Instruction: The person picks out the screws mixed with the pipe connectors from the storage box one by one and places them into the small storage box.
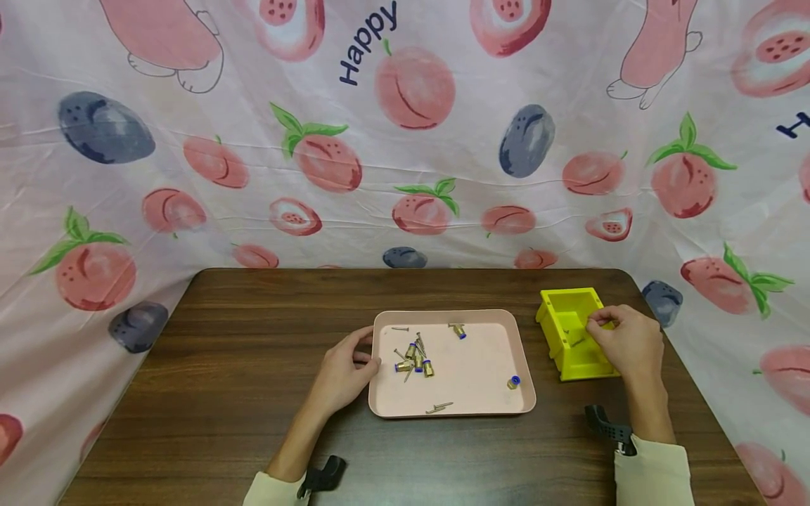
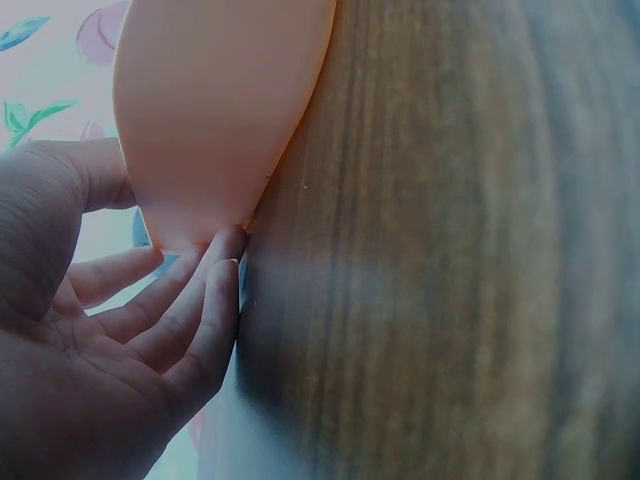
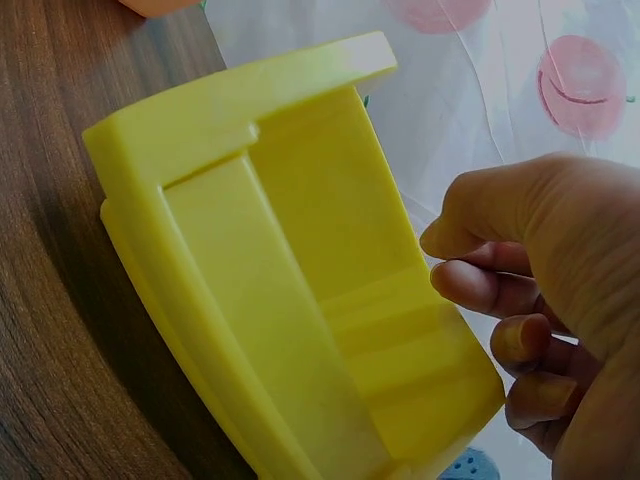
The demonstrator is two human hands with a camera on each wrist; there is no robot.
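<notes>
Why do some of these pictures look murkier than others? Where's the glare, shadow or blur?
I can't say why. Head view: mostly crisp, with a soft pale sheen on the table in front of the tray; left wrist view: dim, the wood grain blurring toward the right; right wrist view: also rather dim, with a dark shadow along the yellow box.

The head view is bright and fairly crisp, its light soft and even, with a pale sheen on the table (image 1: pixel 436 453) at six o'clock. The left wrist view is dimmer and hazy: the wood grain blurs out of focus toward three o'clock, and the cloth (image 2: pixel 60 75) at ten is washed pale. In the muted right wrist view, dark shadow borders the yellow bin (image 3: pixel 270 300) at eight o'clock.
</notes>
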